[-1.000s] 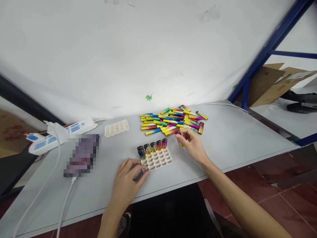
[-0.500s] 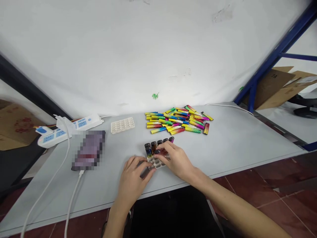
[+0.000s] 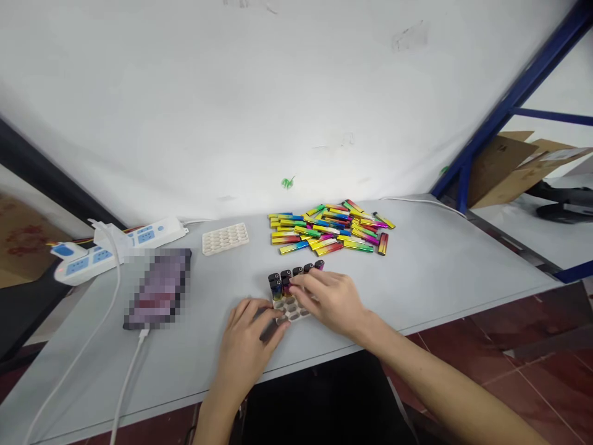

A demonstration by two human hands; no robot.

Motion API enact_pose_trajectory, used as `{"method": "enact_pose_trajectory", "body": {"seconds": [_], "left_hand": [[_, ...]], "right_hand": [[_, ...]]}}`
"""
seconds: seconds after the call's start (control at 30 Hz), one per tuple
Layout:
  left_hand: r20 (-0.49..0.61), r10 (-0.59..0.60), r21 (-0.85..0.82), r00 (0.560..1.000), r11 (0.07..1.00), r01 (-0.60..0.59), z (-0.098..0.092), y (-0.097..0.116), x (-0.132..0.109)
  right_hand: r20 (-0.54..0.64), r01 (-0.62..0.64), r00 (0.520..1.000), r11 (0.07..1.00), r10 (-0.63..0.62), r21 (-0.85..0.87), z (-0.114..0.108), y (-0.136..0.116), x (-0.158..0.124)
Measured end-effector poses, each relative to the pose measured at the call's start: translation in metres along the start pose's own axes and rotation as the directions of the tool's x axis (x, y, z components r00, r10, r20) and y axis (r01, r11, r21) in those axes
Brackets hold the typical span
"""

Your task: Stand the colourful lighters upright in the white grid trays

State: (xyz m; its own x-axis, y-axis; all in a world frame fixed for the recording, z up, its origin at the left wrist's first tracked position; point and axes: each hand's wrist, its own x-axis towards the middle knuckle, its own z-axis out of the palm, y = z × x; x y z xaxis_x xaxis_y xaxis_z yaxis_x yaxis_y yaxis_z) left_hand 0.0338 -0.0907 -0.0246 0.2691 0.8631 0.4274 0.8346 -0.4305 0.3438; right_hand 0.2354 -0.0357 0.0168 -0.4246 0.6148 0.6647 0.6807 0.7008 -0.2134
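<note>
A small white tray with holes (image 3: 291, 309) lies near the table's front edge, with several colourful lighters (image 3: 296, 274) standing upright along its far side. My right hand (image 3: 327, 298) is over the tray, fingers curled at a lighter in the second row; the lighter is mostly hidden. My left hand (image 3: 248, 337) rests on the table at the tray's left corner, fingers touching it. A pile of rainbow-coloured lighters (image 3: 330, 227) lies farther back on the table.
A second empty white tray (image 3: 225, 238) lies at the back. A blurred dark phone (image 3: 159, 288) with a white cable sits at the left, beside white power strips (image 3: 115, 245). A blue rack post (image 3: 504, 102) and cardboard boxes (image 3: 519, 164) stand right.
My right hand took a lighter from the pile, carried it back to the tray and now presses it into a hole. My left hand stayed at the tray's corner.
</note>
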Motion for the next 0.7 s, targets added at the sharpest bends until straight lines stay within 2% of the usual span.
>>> {"method": "enact_pose_trajectory", "body": {"seconds": [0.1, 0.17, 0.27, 0.37, 0.53, 0.63, 0.7], "left_hand": [[-0.020, 0.003, -0.004, 1.000, 1.000, -0.003, 0.000, 0.000, 0.000], [-0.029, 0.004, -0.003, 1.000, 1.000, -0.004, 0.000, 0.000, 0.000], [-0.032, 0.002, -0.001, 0.999, 1.000, -0.002, 0.000, 0.000, 0.001], [-0.028, 0.005, 0.002, 1.000, 1.000, -0.005, 0.000, 0.000, 0.001], [-0.038, 0.020, 0.009, 0.999, 1.000, -0.019, -0.001, -0.001, 0.001], [-0.044, 0.028, 0.016, 0.999, 0.999, -0.027, 0.000, -0.002, 0.001], [-0.041, 0.030, 0.026, 0.999, 0.999, -0.029, 0.001, -0.004, 0.002]], "right_hand": [[-0.114, -0.115, 0.987, 0.993, 0.117, 0.018, -0.005, 0.031, 0.008], [-0.138, -0.236, 0.965, 0.969, 0.224, -0.074, -0.003, 0.060, 0.011], [-0.016, -0.281, 0.957, 0.914, 0.289, -0.293, 0.006, 0.097, 0.006], [0.095, -0.284, 0.937, 0.891, 0.337, -0.355, 0.013, 0.110, -0.005], [0.232, -0.294, 0.913, 0.935, 0.337, -0.199, 0.011, 0.105, -0.013], [0.299, -0.358, 0.890, 0.934, 0.344, -0.007, 0.006, 0.106, -0.011], [0.312, -0.429, 0.875, 0.891, 0.370, 0.149, 0.002, 0.109, -0.008]]}}
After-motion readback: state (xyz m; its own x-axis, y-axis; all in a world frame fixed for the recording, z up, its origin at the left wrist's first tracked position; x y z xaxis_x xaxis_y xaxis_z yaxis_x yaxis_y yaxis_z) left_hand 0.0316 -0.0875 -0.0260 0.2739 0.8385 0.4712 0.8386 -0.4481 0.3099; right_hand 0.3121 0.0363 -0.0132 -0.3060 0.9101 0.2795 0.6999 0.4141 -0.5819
